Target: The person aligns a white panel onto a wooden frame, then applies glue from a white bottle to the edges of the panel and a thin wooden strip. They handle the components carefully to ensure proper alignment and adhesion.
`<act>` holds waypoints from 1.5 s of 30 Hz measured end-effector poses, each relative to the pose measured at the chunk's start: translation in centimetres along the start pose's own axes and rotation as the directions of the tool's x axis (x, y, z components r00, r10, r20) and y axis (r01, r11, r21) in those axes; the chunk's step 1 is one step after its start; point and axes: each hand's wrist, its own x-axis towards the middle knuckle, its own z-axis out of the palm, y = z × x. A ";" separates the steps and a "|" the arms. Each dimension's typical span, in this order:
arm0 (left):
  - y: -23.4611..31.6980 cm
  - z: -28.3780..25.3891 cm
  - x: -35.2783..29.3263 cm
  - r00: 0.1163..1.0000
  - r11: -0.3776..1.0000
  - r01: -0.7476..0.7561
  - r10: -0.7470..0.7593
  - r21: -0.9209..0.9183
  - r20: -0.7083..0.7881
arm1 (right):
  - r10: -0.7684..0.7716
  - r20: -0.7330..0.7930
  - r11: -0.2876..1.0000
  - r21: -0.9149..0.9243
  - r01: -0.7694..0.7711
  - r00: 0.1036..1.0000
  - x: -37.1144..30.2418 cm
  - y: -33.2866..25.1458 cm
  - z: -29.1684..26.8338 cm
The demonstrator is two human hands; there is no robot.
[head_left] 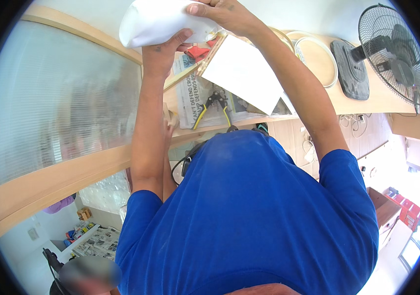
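Observation:
Both hands are raised at the far side of the workbench, closed around a smooth white item [158, 22] that looks like a bent sheet or a soft pouch; its exact kind is unclear. My left hand [163, 51] grips its lower edge with the thumb on top. My right hand [227, 14] pinches its right end, thumb over the surface. Just below lie a flat white panel [244, 73] and a red item [197, 53]. Closer to me, a pair of yellow-and-black-handled pliers [215, 101] rests with its handles apart on newspaper [187, 93].
A black fan [399, 64] stands at the right end of the bench, beside a coil of pale strip [320, 61]. A wood-framed ribbed translucent panel [67, 98] borders the left. Another person's head [87, 275] shows at lower left. Cables [355, 123] hang at the right.

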 end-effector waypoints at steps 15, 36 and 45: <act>0.5 0.7 0.6 1.000 0.994 -0.007 0.006 0.110 0.016 | 0.076 -0.144 0.993 0.103 -0.062 0.987 -0.4 -0.1 0.4; -1.5 0.3 -1.1 1.000 0.989 -0.007 0.009 0.145 -0.014 | -0.069 -0.258 0.960 -0.281 -0.007 0.964 -3.7 0.2 -0.8; -2.1 -0.3 -1.8 0.999 0.985 -0.035 0.035 0.166 0.002 | 0.292 -0.188 0.394 -0.870 -0.297 0.938 -15.7 3.3 5.1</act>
